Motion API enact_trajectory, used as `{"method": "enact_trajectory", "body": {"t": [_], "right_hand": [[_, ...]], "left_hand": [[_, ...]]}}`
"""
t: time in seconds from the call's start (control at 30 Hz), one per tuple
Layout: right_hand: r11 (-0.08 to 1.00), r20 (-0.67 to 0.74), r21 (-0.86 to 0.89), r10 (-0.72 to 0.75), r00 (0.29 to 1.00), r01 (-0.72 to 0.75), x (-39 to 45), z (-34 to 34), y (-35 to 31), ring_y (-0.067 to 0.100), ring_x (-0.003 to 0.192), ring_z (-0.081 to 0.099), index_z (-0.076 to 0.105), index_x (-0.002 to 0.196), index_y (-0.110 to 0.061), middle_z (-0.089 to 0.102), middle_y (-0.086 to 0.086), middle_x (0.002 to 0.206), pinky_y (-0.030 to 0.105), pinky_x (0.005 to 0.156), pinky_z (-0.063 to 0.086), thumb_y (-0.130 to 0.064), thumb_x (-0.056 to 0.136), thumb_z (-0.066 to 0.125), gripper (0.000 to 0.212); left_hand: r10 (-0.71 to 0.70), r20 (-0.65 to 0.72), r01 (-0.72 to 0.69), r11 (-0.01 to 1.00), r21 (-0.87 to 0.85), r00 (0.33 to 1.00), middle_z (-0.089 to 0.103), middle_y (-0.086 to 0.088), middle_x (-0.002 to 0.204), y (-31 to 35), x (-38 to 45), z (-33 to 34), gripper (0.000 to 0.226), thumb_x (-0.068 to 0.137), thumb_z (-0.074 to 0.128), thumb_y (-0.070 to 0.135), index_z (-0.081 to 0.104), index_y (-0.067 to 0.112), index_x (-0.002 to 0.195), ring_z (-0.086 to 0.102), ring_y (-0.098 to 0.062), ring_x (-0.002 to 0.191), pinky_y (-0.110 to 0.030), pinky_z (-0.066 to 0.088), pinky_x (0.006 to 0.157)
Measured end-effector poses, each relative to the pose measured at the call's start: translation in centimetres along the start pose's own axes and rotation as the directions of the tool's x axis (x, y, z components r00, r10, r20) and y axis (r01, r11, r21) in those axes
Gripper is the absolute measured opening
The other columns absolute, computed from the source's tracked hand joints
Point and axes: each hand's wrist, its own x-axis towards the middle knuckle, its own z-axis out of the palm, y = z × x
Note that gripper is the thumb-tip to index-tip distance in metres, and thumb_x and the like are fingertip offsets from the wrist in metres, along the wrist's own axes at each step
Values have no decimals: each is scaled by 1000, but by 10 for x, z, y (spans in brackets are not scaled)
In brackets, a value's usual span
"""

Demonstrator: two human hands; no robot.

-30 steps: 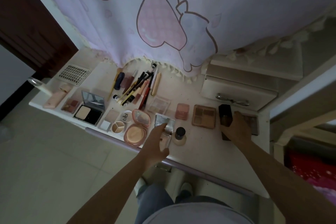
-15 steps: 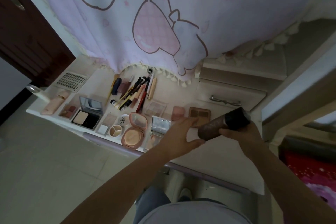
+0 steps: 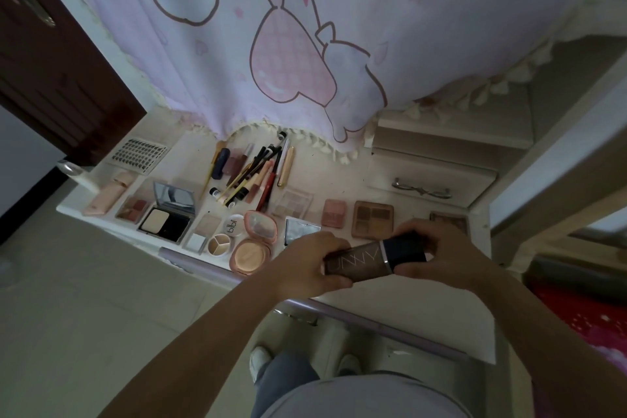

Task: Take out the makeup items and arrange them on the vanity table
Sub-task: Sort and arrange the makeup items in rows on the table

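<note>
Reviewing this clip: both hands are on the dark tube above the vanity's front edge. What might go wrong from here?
1. The left hand and right hand hold the dark tube sideways over the table's front edge; a slip could drop it to the floor.
2. If the right hand twists the black cap off, product might spill.
3. The peach round compact lies open near the left hand and could be knocked off.

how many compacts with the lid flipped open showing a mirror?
3: black powder compact at left, round peach compact mid-front, silver compact partly behind the left hand. More may be hidden by hands.
</note>
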Motion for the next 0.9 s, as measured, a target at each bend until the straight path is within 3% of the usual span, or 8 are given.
{"method": "enact_trajectory", "body": {"t": [0.13,0.27,0.4,0.5,0.57,0.67,0.9], "right_hand": [[1000,-65,25,-13,998,15,5,5,-4,-2,78,61,56,83,-35,59,-15,86,3,68,47,4,61,78,50],[997,-82,68,-29,996,34,7,7,-6,-15,75,59,57,82,-33,60,-13,85,1,64,46,7,61,77,49],[993,-65,106,-44,997,51,10,9,-10,-15,73,60,59,82,-29,61,-11,84,3,65,47,11,61,75,48],[986,-258,163,10,966,33,6,-16,-3,-10,69,61,59,85,-18,59,-8,81,5,65,48,15,64,70,40],[987,-383,161,60,922,2,1,-44,2,-2,69,58,58,94,-10,58,-7,80,3,61,47,14,67,68,37],[999,-340,44,33,940,-20,4,-50,2,-2,74,53,57,93,-13,57,-11,81,-4,59,41,11,66,71,38],[994,-107,-8,-111,988,111,31,-6,-18,-4,79,57,56,84,-36,58,-16,86,1,69,44,4,61,77,51]], "left_hand": [[-9,-24,10,999,43,1000,47,7,91,-1,-3,-11,42,78,70,28,57,13,114,40,-5,83,-12,26,62],[-9,-44,10,999,38,999,45,11,89,-1,-6,-18,41,77,70,26,59,12,114,41,-3,82,2,28,65],[-29,-25,30,999,25,999,45,11,88,0,-5,-25,42,77,70,27,58,14,116,43,-5,83,-2,29,65],[-102,-44,106,988,108,994,54,4,91,-14,-14,-40,41,76,72,24,59,14,114,45,-7,83,-16,39,75],[-205,-127,215,974,66,970,62,-4,99,-29,-28,-52,42,73,74,17,61,10,112,51,-12,86,-22,39,79],[-229,-176,228,973,-23,958,62,-5,99,-32,-33,-58,44,69,77,11,62,8,111,55,-16,88,-25,42,79],[-156,-130,159,987,15,979,62,-5,101,-17,-17,-38,43,72,76,20,61,12,111,53,-13,87,-27,44,80]]}}
